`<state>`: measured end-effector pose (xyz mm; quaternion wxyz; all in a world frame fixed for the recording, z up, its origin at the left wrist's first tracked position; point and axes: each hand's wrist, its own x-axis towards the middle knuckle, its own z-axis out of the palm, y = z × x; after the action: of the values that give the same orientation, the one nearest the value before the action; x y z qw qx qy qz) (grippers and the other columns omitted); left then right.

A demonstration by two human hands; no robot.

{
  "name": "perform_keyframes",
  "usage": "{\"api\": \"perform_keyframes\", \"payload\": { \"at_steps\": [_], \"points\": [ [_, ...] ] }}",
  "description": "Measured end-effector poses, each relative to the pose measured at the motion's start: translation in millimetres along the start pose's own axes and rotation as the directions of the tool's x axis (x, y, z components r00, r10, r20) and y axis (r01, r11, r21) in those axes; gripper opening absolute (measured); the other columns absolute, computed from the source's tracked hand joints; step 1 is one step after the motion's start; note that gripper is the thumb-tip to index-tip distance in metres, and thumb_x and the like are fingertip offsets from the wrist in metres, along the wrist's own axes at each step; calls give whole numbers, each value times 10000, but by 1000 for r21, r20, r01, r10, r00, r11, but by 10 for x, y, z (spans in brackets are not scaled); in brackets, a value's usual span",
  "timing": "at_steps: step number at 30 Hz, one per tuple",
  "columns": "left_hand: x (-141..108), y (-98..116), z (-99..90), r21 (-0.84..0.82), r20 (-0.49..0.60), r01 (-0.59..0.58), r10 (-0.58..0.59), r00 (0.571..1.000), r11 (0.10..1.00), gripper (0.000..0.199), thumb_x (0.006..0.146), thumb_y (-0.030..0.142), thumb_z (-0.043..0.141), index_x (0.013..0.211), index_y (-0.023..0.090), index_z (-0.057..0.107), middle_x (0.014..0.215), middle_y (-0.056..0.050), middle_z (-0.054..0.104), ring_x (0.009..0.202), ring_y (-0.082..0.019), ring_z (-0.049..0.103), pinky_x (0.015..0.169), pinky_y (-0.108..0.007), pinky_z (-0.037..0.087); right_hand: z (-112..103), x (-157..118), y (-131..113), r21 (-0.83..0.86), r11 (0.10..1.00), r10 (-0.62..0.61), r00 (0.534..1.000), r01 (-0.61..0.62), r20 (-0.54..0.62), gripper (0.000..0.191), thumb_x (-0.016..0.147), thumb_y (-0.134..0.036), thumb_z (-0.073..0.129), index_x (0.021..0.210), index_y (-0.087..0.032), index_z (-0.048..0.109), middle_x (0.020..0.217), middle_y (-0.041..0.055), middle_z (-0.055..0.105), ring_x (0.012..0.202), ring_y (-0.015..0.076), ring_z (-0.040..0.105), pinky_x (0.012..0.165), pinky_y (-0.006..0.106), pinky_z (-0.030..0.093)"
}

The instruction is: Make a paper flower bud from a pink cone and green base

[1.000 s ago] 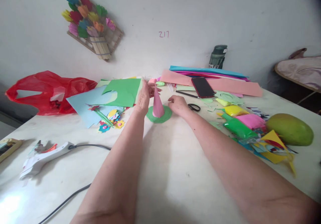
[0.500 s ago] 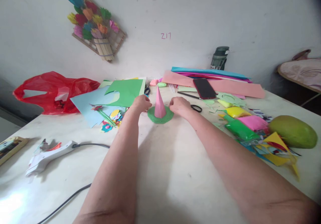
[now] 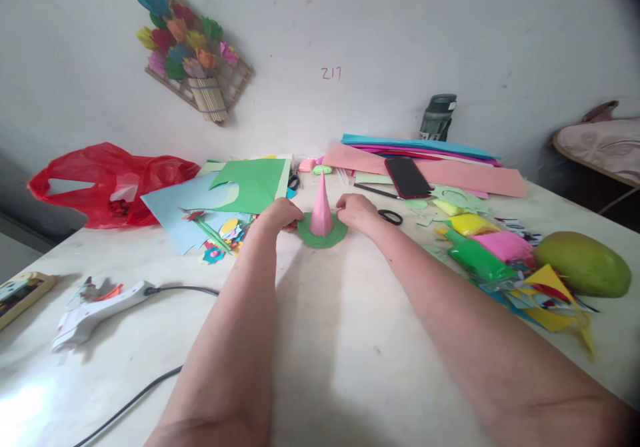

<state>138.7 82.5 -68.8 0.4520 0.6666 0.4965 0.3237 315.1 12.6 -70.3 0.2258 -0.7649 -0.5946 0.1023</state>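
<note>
the cone (image 3: 321,210) is pink and stands upright on the disc (image 3: 323,240), a flat green piece with an uneven edge, lying on the table (image 3: 310,360) between the two hands.

left hand (image 3: 283,215): curled, fingertips at the left edge of the disc. whether they are pinched on it or only rest against it, i cannot tell. clear of the cone.

right hand (image 3: 357,212): bent, fingertips by the far right edge of the disc, near the cone. whether thumb and fingers meet, or grip the edge, i cannot tell.

just right of the right hand lie black-handled scissors (image 3: 391,217). beyond them, a dark pen (image 3: 377,190) and a phone (image 3: 409,177), the latter on a pink sheet (image 3: 470,174).

left of the left hand: a green sheet (image 3: 257,183) with a curved cut-out, overlapping a blue sheet (image 3: 173,210); paper flowers (image 3: 214,255) nearer the wearer; a red bag (image 3: 110,187) farther left. at near left, a white glue gun (image 3: 100,313) with a black cord.

at right: yellow pack (image 3: 470,223), pink pack (image 3: 505,243) and green pack (image 3: 480,260), beside a green fruit (image 3: 583,263). a dark bottle (image 3: 437,118) stands upright near the wall (image 3: 380,27).
</note>
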Motion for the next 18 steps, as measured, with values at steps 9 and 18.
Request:
{"api": "perform_keyframes", "payload": {
  "at_steps": [9, 18],
  "points": [
    [-112, 212, 40, -167, -95, 118, -135, 986, 979, 84, 582, 122, 608, 635, 156, 552, 484, 0, 526, 446, -135, 525, 489, -280, 478, 11, 116, 90, 409, 912, -31, 999, 31, -7, 407, 600, -138, 594, 999, -195, 652, 1034, 53, 658, 902, 209, 601, 776, 306, 447],
    [24, 111, 55, -76, -371, -143, 105, 923, 987, 163, 695, 270, 602, 800, 177, 519, 496, 62, 410, 422, -79, 362, 414, -197, 281, -39, -13, -53, 696, 714, 11, 995, -81, 104, 148, 721, -172, 580, 865, -181, 613, 692, 17, 620, 546, 120, 529, 448, 209, 378]
  ]
}}
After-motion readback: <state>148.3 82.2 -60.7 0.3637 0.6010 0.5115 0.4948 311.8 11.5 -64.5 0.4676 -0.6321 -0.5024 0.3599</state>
